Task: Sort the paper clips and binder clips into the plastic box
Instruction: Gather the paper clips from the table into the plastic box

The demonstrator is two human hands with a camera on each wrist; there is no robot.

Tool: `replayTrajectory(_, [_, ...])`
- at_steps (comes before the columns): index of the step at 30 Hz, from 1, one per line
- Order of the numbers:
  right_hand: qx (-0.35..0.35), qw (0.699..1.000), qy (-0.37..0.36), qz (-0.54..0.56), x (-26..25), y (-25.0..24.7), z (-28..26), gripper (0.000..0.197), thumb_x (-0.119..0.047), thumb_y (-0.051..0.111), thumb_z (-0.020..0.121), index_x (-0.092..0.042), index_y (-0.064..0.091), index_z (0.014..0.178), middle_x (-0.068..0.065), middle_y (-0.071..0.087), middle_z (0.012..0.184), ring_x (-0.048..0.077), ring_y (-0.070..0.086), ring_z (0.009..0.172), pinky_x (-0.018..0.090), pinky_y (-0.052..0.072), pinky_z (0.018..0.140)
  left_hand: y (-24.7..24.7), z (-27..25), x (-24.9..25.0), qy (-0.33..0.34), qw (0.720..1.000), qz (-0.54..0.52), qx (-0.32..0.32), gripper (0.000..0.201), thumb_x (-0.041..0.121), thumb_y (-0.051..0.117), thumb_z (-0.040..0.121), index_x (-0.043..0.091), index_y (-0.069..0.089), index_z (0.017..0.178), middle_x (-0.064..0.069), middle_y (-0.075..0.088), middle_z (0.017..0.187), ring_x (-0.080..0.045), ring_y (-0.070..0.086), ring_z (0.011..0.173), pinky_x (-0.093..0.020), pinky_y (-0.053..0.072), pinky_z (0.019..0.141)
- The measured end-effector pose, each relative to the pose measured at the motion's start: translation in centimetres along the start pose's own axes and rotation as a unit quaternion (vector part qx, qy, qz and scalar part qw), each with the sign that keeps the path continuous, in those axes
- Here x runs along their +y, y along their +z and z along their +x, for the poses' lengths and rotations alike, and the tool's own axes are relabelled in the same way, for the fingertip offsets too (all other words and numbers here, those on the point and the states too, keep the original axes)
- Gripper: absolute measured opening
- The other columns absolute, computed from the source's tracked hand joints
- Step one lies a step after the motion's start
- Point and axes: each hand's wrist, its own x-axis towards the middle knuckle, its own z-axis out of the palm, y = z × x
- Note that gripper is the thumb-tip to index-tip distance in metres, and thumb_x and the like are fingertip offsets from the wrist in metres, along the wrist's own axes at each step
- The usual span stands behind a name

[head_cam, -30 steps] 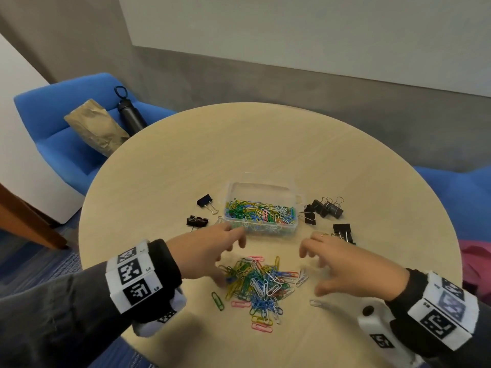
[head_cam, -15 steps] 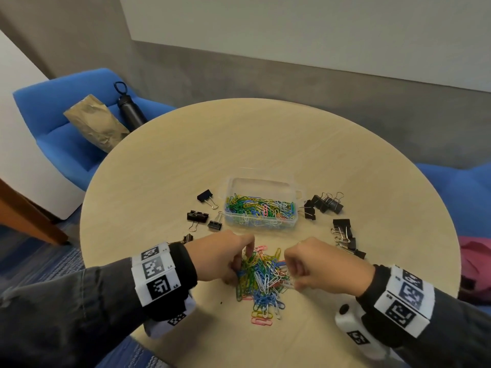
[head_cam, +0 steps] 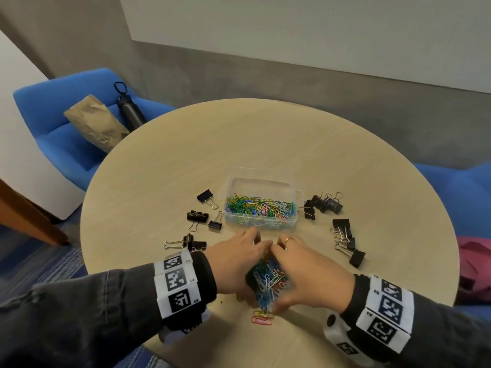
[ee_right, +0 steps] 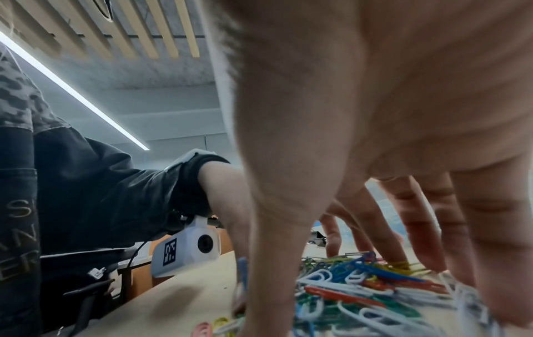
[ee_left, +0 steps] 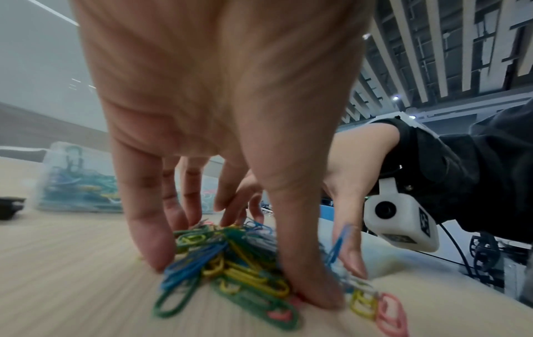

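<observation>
Round light-wood desk (head_cam: 265, 144), grey wall behind, blue chair (head_cam: 53, 123) off its far left. Your left hand (head_cam: 236, 264) and right hand (head_cam: 305, 272) are cupped together round the loose paper clip pile (head_cam: 268, 282), fingertips touching at its far side, near the desk's near edge. Plastic box (head_cam: 261, 187), part full, sits just beyond your hands. Binder clips (head_cam: 345, 240) are scattered either side. Bare desk beyond the box.
</observation>
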Motion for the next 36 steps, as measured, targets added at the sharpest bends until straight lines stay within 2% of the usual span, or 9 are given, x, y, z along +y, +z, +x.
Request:
replayTrajectory(4, [0.018, 1.000, 0.002, -0.011, 0.2, -0.3, 0.7, 0.059, -0.043, 0.074, 0.073, -0.019, 0.049, 0.121, 0.001, 0.048, 0.112, 0.016, 0.048, 0.098, 0.030, 0.045, 0.080, -0.6, 0.7, 0.2, -0.016, 1.000, 0.008, 0.022, 0.058, 0.034, 0.078, 0.072, 0.009, 0.053, 0.118, -0.007, 0.047, 0.116, -0.025, 0.053, 0.097, -0.035, 0.046, 0.080])
replayTrajectory(9, [0.050, 0.999, 0.017, 0.000, 1.0, -0.8, 1.0, 0.026, -0.024, 0.066, 0.085, -0.023, 0.064, 0.111, -0.002, 0.061, 0.102, 0.016, 0.058, 0.091, 0.028, 0.048, 0.075, -1.2, 1.0, -0.3, -0.015, 0.999, -0.007, 0.038, 0.029, 0.019, 0.068, 0.083, 0.012, 0.064, 0.110, -0.008, 0.063, 0.107, -0.027, 0.060, 0.096, -0.035, 0.050, 0.079])
replayTrajectory(15, [0.069, 0.996, 0.026, 0.055, 2.2, -2.2, 0.6, 0.020, -0.019, 0.068, 0.086, -0.023, 0.071, 0.105, -0.005, 0.066, 0.089, 0.004, 0.057, 0.076, 0.017, 0.043, 0.072, -1.7, 0.9, -1.0, -0.018, 0.995, -0.066, 0.066, 0.025, 0.016, 0.066, 0.087, 0.013, 0.068, 0.111, -0.004, 0.071, 0.109, -0.019, 0.065, 0.095, -0.023, 0.048, 0.079])
replayTrajectory(19, [0.073, 0.993, 0.032, 0.087, 2.5, -3.1, 0.6, 0.018, -0.019, 0.070, 0.084, -0.023, 0.074, 0.101, -0.003, 0.073, 0.091, 0.004, 0.064, 0.076, 0.018, 0.050, 0.075, -2.4, 0.8, -1.3, -0.028, 0.992, -0.098, 0.078, 0.024, 0.020, 0.068, 0.086, 0.015, 0.070, 0.110, -0.001, 0.072, 0.105, -0.014, 0.065, 0.092, -0.018, 0.045, 0.077])
replayTrajectory(23, [0.090, 0.991, 0.028, 0.099, 2.5, -4.5, 0.8, 0.015, -0.021, 0.072, 0.082, -0.022, 0.075, 0.097, -0.001, 0.073, 0.085, 0.010, 0.066, 0.076, 0.027, 0.056, 0.077, -2.9, 0.6, -1.8, -0.039, 0.986, -0.135, 0.087, 0.016, 0.021, 0.070, 0.084, 0.017, 0.073, 0.099, 0.000, 0.074, 0.095, -0.013, 0.065, 0.083, -0.028, 0.054, 0.080])
replayTrajectory(26, [0.142, 0.983, 0.022, 0.113, 2.8, -5.8, 1.3, 0.012, -0.019, 0.073, 0.082, -0.021, 0.076, 0.093, 0.001, 0.072, 0.080, 0.014, 0.066, 0.073, 0.033, 0.056, 0.074, -3.1, 0.6, -2.1, -0.046, 0.985, -0.145, 0.084, 0.015, 0.021, 0.071, 0.083, 0.017, 0.073, 0.097, -0.001, 0.073, 0.093, -0.011, 0.062, 0.077, -0.026, 0.052, 0.076])
replayTrajectory(28, [0.198, 0.973, 0.021, 0.117, 3.3, -6.6, 1.9, 0.012, -0.017, 0.072, 0.082, -0.022, 0.075, 0.092, -0.001, 0.071, 0.079, 0.014, 0.065, 0.071, 0.027, 0.055, 0.070, -3.1, 0.6, -2.3, -0.046, 0.984, -0.152, 0.082, 0.014, 0.020, 0.072, 0.083, 0.016, 0.073, 0.096, -0.001, 0.074, 0.092, -0.009, 0.059, 0.073, -0.021, 0.050, 0.071])
replayTrajectory(31, [0.253, 0.961, 0.020, 0.114, 4.1, -7.2, 3.1, 0.018, -0.008, 0.065, 0.086, -0.019, 0.075, 0.096, -0.002, 0.073, 0.086, 0.008, 0.063, 0.074, 0.008, 0.043, 0.068, -3.2, 0.7, -2.5, -0.043, 0.983, -0.160, 0.083, 0.014, 0.019, 0.073, 0.082, 0.016, 0.074, 0.095, -0.001, 0.074, 0.090, -0.007, 0.059, 0.070, -0.017, 0.047, 0.068])
replayTrajectory(36, [0.197, 0.969, 0.039, 0.144, 4.8, -6.2, 4.4, 0.031, 0.001, 0.053, 0.092, -0.012, 0.069, 0.116, 0.005, 0.071, 0.114, 0.012, 0.065, 0.103, 0.015, 0.044, 0.091, -4.1, 0.9, -2.7, -0.028, 0.981, -0.170, 0.089, 0.013, 0.014, 0.073, 0.082, 0.012, 0.075, 0.094, -0.001, 0.075, 0.085, 0.006, 0.057, 0.055, -0.009, 0.047, 0.062])
